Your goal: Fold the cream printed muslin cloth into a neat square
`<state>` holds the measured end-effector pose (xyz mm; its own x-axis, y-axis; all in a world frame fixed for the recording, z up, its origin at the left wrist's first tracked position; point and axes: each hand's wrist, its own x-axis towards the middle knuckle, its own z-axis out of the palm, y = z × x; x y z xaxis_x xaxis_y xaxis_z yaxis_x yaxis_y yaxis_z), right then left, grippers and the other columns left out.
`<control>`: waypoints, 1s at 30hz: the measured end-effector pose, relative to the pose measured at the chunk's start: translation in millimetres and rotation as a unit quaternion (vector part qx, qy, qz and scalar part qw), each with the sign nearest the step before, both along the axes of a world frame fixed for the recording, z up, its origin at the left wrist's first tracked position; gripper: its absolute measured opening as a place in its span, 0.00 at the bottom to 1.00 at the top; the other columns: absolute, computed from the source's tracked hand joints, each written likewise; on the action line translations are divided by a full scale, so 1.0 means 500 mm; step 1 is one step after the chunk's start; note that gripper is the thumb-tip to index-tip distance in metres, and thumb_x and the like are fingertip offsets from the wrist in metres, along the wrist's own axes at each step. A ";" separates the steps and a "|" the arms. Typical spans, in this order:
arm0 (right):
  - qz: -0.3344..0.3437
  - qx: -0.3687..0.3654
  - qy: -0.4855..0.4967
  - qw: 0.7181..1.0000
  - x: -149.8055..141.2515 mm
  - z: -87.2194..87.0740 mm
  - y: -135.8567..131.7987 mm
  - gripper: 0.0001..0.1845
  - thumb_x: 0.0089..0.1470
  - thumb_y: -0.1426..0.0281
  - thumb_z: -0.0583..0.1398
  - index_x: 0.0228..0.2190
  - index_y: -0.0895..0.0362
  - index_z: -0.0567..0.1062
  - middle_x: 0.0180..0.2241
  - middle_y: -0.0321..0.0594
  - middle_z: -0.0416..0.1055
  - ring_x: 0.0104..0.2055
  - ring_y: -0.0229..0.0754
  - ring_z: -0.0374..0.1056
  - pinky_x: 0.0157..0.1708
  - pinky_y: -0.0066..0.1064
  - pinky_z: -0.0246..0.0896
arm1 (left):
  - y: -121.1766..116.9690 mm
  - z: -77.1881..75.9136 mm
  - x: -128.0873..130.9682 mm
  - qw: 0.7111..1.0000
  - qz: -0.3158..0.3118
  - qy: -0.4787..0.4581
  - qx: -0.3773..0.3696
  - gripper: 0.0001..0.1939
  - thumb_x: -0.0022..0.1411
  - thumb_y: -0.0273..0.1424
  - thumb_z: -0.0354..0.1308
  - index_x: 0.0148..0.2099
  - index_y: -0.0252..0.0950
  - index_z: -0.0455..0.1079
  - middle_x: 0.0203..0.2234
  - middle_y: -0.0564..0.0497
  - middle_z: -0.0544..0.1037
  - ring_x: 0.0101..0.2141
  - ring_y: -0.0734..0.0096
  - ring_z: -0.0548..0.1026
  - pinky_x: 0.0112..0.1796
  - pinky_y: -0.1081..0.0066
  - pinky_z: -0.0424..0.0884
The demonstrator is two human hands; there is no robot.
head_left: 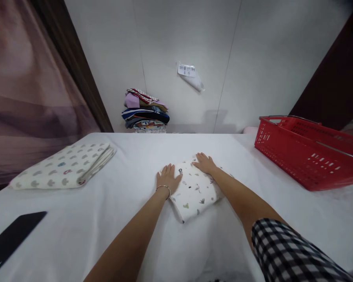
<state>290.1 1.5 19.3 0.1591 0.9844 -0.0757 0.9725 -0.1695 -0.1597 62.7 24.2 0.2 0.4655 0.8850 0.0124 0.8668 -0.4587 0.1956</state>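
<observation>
A folded white cloth (194, 192) with small grey, green and dark prints lies at a slant on the white-covered table (129, 219). My left hand (168, 178) rests on its left edge, palm down, fingers stretched and slightly apart; a thin bracelet circles the wrist. Across the far right side of the same cloth lies my right hand (205, 163), also flat with extended fingers. Neither hand grips the fabric. Part of the cloth's right side is hidden beneath my right forearm.
At the left lies a larger folded cloth (61, 168) with a mushroom-like grey print. A dark flat object (14, 239) is nearer, lower left. To the right stands a red plastic basket (300, 156). Folded clothes (146, 111) are stacked behind the table, by the wall.
</observation>
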 end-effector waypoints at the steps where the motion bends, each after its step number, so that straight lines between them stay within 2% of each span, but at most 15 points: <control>1: 0.001 0.001 -0.001 1.000 0.007 -0.008 0.002 0.37 0.56 0.49 0.39 0.61 0.56 0.46 0.64 0.41 0.37 0.65 0.45 0.28 0.59 0.48 0.30 | 0.000 -0.001 0.000 1.000 -0.001 0.000 0.001 0.36 0.59 0.52 0.31 0.65 0.40 0.44 0.63 0.52 0.44 0.62 0.59 0.42 0.57 0.52 0.45; 5: 0.005 0.008 -0.001 1.000 0.010 -0.026 0.003 0.38 0.56 0.48 0.37 0.61 0.57 0.44 0.64 0.40 0.35 0.65 0.45 0.27 0.59 0.47 0.29 | 0.001 0.001 0.001 1.000 0.000 0.003 -0.002 0.36 0.59 0.51 0.31 0.65 0.39 0.44 0.63 0.52 0.43 0.62 0.58 0.42 0.56 0.52 0.47; 8: 0.004 0.003 0.005 1.000 0.007 -0.024 0.002 0.38 0.56 0.48 0.37 0.61 0.56 0.44 0.64 0.40 0.34 0.65 0.45 0.26 0.59 0.48 0.28 | -0.001 0.005 0.001 1.000 0.002 0.008 -0.010 0.36 0.59 0.51 0.32 0.65 0.39 0.44 0.63 0.52 0.43 0.62 0.58 0.41 0.56 0.52 0.47; 12: 0.016 -0.016 0.039 0.999 0.019 0.003 0.012 0.36 0.57 0.50 0.39 0.60 0.55 0.49 0.64 0.40 0.39 0.65 0.47 0.31 0.58 0.48 0.33 | -0.009 0.013 0.000 1.000 0.003 0.012 -0.021 0.36 0.60 0.50 0.31 0.65 0.38 0.43 0.64 0.52 0.42 0.62 0.60 0.40 0.57 0.52 0.45; 16: 0.056 -0.088 0.049 0.993 0.049 0.049 0.045 0.32 0.57 0.53 0.43 0.59 0.54 0.55 0.60 0.42 0.51 0.61 0.52 0.46 0.58 0.47 0.39 | -0.004 0.035 0.000 0.999 -0.002 0.015 -0.044 0.36 0.60 0.51 0.32 0.64 0.39 0.45 0.63 0.49 0.44 0.62 0.58 0.43 0.56 0.48 0.43; 19: 0.089 -0.125 0.037 0.987 0.066 0.072 0.078 0.32 0.52 0.57 0.52 0.57 0.54 0.60 0.58 0.43 0.57 0.59 0.53 0.52 0.56 0.43 0.45 | 0.025 0.069 0.006 0.998 -0.008 0.020 -0.067 0.33 0.59 0.52 0.32 0.59 0.42 0.56 0.58 0.46 0.60 0.57 0.54 0.56 0.54 0.45 0.45; 21: 0.103 -0.148 0.040 0.983 0.072 0.080 0.101 0.33 0.47 0.60 0.57 0.55 0.53 0.63 0.56 0.42 0.59 0.57 0.53 0.56 0.54 0.41 0.50 | 0.055 0.090 0.011 0.995 -0.010 0.038 -0.096 0.30 0.60 0.50 0.35 0.53 0.41 0.64 0.52 0.45 0.69 0.52 0.54 0.65 0.52 0.49 0.53; 23: 0.112 -0.182 0.045 0.976 0.075 0.084 0.123 0.35 0.43 0.62 0.60 0.54 0.51 0.64 0.55 0.41 0.61 0.54 0.52 0.59 0.52 0.40 0.54 | 0.088 0.102 0.016 0.989 -0.013 0.057 -0.136 0.26 0.58 0.48 0.40 0.48 0.40 0.68 0.49 0.43 0.70 0.48 0.55 0.68 0.46 0.57 0.63; 25: 0.116 -0.226 0.042 0.966 0.075 0.088 0.142 0.36 0.39 0.62 0.62 0.53 0.50 0.65 0.54 0.41 0.62 0.53 0.53 0.60 0.50 0.40 0.56 | 0.115 0.104 0.019 0.983 -0.022 0.065 -0.171 0.25 0.55 0.48 0.45 0.47 0.39 0.70 0.50 0.43 0.70 0.47 0.55 0.70 0.40 0.63 0.67; 30: 0.117 -0.281 0.003 0.953 0.074 0.093 0.174 0.37 0.33 0.62 0.66 0.50 0.50 0.69 0.53 0.42 0.62 0.53 0.55 0.60 0.48 0.41 0.57 | 0.150 0.100 0.023 0.971 -0.032 0.067 -0.227 0.28 0.50 0.48 0.52 0.49 0.37 0.68 0.47 0.42 0.72 0.43 0.55 0.72 0.35 0.65 0.69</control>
<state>327.0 88.6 66.0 -0.0615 0.7972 -0.6005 0.9936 -0.0083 -0.1128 74.0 99.1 50.2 0.4900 0.7538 -0.4378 0.8711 -0.4052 0.2774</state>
